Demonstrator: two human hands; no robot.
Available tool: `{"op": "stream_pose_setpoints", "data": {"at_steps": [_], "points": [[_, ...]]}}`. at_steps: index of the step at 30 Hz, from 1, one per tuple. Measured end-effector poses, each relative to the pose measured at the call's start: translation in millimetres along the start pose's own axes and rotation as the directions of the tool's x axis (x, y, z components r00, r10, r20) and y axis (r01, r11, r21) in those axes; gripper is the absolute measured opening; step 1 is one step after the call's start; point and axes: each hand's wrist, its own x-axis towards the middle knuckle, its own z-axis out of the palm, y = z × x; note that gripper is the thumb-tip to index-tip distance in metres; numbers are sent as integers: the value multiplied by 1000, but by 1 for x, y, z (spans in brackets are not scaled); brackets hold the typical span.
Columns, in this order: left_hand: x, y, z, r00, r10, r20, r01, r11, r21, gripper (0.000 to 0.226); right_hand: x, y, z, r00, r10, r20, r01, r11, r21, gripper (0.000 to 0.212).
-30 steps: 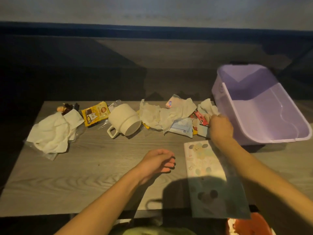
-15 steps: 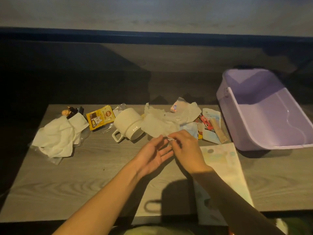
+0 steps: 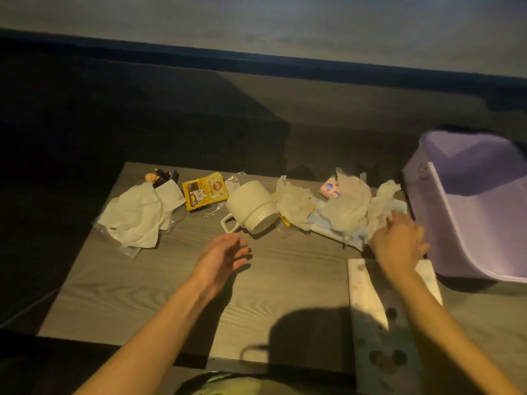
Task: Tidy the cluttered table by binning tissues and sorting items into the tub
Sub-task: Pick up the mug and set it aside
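1. Dimly lit, grey wood-grain counter (image 3: 285, 280); clutter strung along its far edge.
2. Right hand (image 3: 399, 246) sits at the right end of the clutter, just beside the purple tub (image 3: 427, 223). Its fingers touch a crumpled tissue (image 3: 382, 203); the grip looks closed on the tissue's lower edge, though blur makes this hard to confirm.
3. Left hand (image 3: 222, 258) hovers over the bare counter near the middle, fingers loosely spread, holding nothing, just in front of the cream mug (image 3: 253, 206).
4. Mug lies tipped on its side, handle toward the near-left.
5. Two more flattened tissues (image 3: 319, 206) lie between mug and right hand, draped over flat packets (a pink one (image 3: 330, 189) pokes out behind).
6. Yellow sachet (image 3: 204, 192) lies left of the mug; farther left, a white tissue heap (image 3: 137, 215) on clear plastic, with a small figure (image 3: 155, 176) at its far end.
7. Tub stands at the counter's right end, tilted.
8. Patterned sheet (image 3: 370, 309) lies under the right forearm at the near edge.
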Motion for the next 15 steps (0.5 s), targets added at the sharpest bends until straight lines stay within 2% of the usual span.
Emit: {"op": "stream_pose_setpoints", "data": {"at_steps": [2, 3, 5, 6, 8, 10, 12, 13, 15], "points": [[2, 8, -14, 993, 47, -107, -49, 999, -19, 15, -14, -25, -5, 990, -84, -117, 101, 985, 143, 48], [3, 12, -17, 985, 72, -154, -76, 997, -25, 21, -22, -42, -5, 981, -161, -112, 184, 955, 232, 47], [7, 21, -20, 968, 107, -227, -119, 992, -36, 31, -41, -82, 3, 939, -342, 36, 300, 866, 401, 41], [8, 25, -19, 963, 113, -245, -126, 991, -38, 34, -50, -102, 11, 894, -428, 136, 332, 834, 440, 41], [10, 32, -14, 966, 106, -236, -116, 993, -29, 40, -57, -139, 31, 791, -534, 299, 408, 824, 394, 50], [9, 37, -10, 977, 62, -202, -69, 997, -32, 45, -58, -166, 55, 733, -521, 437, 456, 853, 253, 75], [10, 40, -8, 989, 9, -150, -11, 1000, -14, 46, -57, -181, 73, 730, -434, 528, 433, 891, 134, 99], [10, 40, -6, 992, -18, -128, 19, 1000, 5, 44, -57, -183, 79, 737, -395, 548, 405, 908, 109, 106], [12, 40, -8, 993, -51, -107, 53, 998, 20, 37, -60, -187, 87, 770, -344, 538, 345, 933, 103, 105]]}}
